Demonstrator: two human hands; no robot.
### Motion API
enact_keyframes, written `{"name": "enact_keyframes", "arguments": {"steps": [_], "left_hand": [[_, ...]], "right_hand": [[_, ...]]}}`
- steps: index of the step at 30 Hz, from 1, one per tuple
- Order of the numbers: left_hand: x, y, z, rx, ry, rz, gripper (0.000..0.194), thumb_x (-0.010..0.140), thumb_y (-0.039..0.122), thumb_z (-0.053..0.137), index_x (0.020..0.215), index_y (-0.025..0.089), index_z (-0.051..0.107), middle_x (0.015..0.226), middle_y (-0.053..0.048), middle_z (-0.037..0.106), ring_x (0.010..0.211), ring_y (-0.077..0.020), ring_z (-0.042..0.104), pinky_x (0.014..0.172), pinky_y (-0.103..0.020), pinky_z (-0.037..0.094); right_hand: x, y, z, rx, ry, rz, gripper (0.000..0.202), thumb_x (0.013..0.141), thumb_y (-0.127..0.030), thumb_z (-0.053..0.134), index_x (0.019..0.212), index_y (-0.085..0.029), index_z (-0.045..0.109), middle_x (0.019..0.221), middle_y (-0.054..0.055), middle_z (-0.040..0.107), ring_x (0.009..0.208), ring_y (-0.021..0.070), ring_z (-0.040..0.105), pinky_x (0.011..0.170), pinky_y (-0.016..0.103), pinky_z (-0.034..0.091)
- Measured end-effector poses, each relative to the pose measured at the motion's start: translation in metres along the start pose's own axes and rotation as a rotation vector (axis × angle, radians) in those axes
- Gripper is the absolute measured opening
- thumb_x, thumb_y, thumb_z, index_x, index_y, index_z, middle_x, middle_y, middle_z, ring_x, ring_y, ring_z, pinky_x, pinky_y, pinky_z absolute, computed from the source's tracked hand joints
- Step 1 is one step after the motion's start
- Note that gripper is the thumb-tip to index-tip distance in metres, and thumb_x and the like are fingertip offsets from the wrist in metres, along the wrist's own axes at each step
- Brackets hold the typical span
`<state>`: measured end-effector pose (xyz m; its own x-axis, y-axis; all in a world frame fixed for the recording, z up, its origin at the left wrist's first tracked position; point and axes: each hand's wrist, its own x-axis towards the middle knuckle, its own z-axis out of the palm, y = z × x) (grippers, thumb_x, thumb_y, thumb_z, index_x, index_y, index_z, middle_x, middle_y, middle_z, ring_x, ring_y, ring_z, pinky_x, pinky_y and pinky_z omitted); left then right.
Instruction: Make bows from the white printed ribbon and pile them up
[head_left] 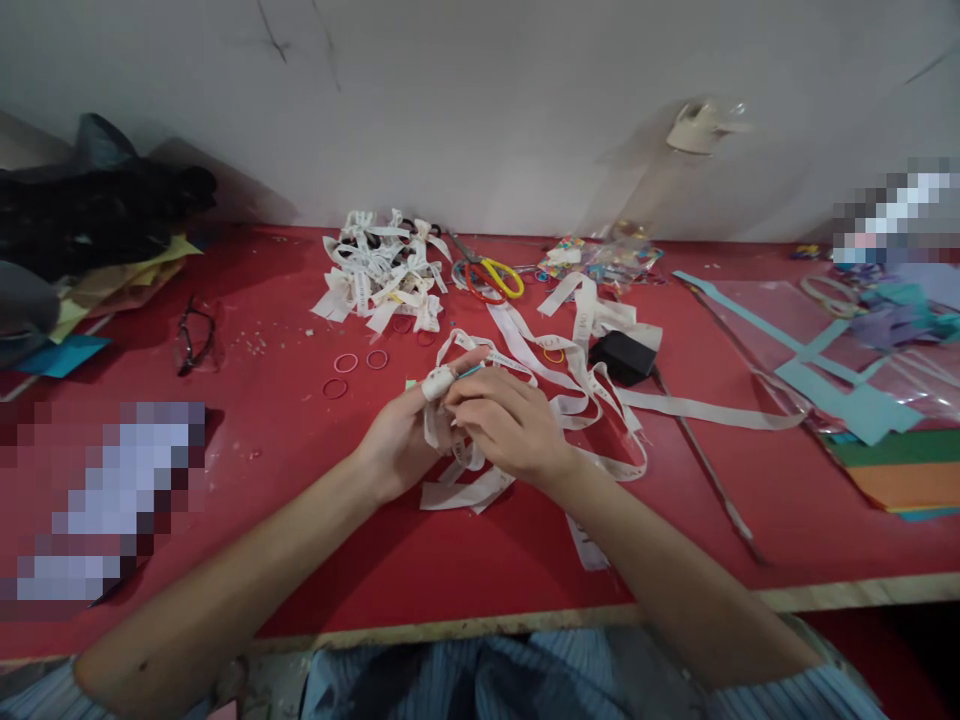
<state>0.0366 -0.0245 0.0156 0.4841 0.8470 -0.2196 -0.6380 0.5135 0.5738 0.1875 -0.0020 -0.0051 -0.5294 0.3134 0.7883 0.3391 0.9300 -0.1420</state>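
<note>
My left hand [397, 445] is held above the middle of the red table, with white printed ribbon [437, 383] wrapped around its fingers. Bent over it, my right hand [510, 415] pinches at the ribbon; its fingertips are partly hidden. A thin teal strand shows between the hands, too small to name. Loose lengths of the same ribbon [630, 465] trail below and to the right of my hands. Behind them lies a pile of ribbon bows [386, 265], some with black bands. Scissors [487, 278] with red and yellow handles rest beside the pile.
Pink and red elastic bands [346, 363] lie left of my hands. Eyeglasses [196, 338] are farther left. A black block-like object [624, 357] sits right of the ribbon, near a thin stick [709, 470]. Coloured sheets [900, 465] are stacked at the right. A wall stands behind.
</note>
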Motion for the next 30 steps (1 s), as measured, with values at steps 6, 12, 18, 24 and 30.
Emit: {"name": "enact_keyframes", "arguments": {"steps": [6, 12, 18, 24, 30], "left_hand": [[0.001, 0.005, -0.005, 0.095, -0.039, 0.014, 0.035, 0.093, 0.023, 0.046, 0.124, 0.019, 0.062, 0.115, -0.008, 0.066, 0.100, -0.0173, 0.062, 0.088, -0.028, 0.049], [0.002, 0.006, -0.005, 0.151, -0.032, 0.049, 0.034, 0.093, 0.025, 0.050, 0.125, 0.021, 0.061, 0.121, -0.008, 0.065, 0.107, -0.0187, 0.061, 0.091, -0.030, 0.049], [0.001, 0.005, 0.004, 0.129, 0.027, 0.068, 0.036, 0.096, 0.028, 0.045, 0.130, 0.028, 0.055, 0.115, -0.003, 0.067, 0.101, -0.0164, 0.064, 0.087, -0.028, 0.051], [0.000, 0.009, 0.006, 0.213, 0.135, 0.051, 0.033, 0.097, 0.033, 0.042, 0.119, 0.022, 0.063, 0.106, -0.005, 0.070, 0.089, -0.0148, 0.065, 0.073, -0.023, 0.052], [0.004, 0.006, -0.005, 0.173, 0.092, 0.000, 0.032, 0.097, 0.035, 0.041, 0.103, 0.019, 0.067, 0.096, -0.005, 0.070, 0.085, -0.0159, 0.065, 0.078, -0.028, 0.052]], "right_hand": [[0.002, -0.001, -0.002, -0.046, -0.023, 0.020, 0.020, 0.089, -0.006, 0.051, 0.100, -0.019, 0.063, 0.094, 0.008, 0.066, 0.094, 0.0190, 0.061, 0.083, 0.035, 0.053], [0.001, -0.004, 0.002, -0.030, 0.036, 0.127, 0.014, 0.091, -0.014, 0.055, 0.100, -0.020, 0.064, 0.091, 0.005, 0.065, 0.091, 0.0178, 0.061, 0.083, 0.031, 0.053], [0.002, -0.009, 0.002, -0.091, 0.008, 0.227, 0.020, 0.094, -0.017, 0.050, 0.108, -0.024, 0.063, 0.096, 0.005, 0.064, 0.095, 0.0197, 0.059, 0.084, 0.033, 0.053], [0.003, -0.009, 0.000, -0.174, -0.098, 0.141, 0.028, 0.096, -0.014, 0.043, 0.117, -0.019, 0.061, 0.100, 0.008, 0.064, 0.097, 0.0206, 0.057, 0.086, 0.035, 0.051], [0.000, -0.005, 0.003, -0.070, -0.074, 0.262, 0.021, 0.096, -0.019, 0.047, 0.109, -0.021, 0.063, 0.100, 0.007, 0.063, 0.099, 0.0182, 0.059, 0.088, 0.031, 0.050]]}}
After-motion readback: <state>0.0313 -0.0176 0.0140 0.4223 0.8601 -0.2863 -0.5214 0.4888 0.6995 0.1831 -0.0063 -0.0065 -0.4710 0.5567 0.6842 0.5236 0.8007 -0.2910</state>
